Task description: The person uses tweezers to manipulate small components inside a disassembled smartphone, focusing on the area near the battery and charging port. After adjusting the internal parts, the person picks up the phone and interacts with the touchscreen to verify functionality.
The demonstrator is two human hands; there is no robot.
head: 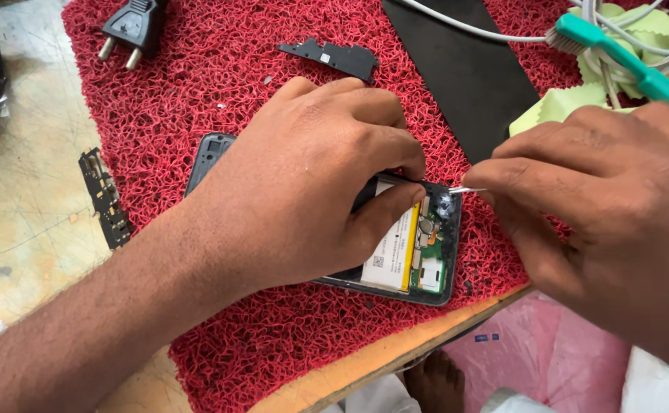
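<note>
An opened phone (420, 264) lies back-up on a red looped mat (219, 92), its white battery and green circuit board showing. My left hand (304, 183) lies over the phone and presses it down, thumb on the battery. My right hand (602, 199) pinches thin metal tweezers (464, 190), whose tip points at the phone's upper right corner.
A black plastic cover piece (334, 57) and a black power plug (131, 27) lie on the mat's far side. A narrow circuit board (105, 197) rests on the table at left. A teal toothbrush (625, 61), white cables and green cloth sit at top right. The table edge runs below the phone.
</note>
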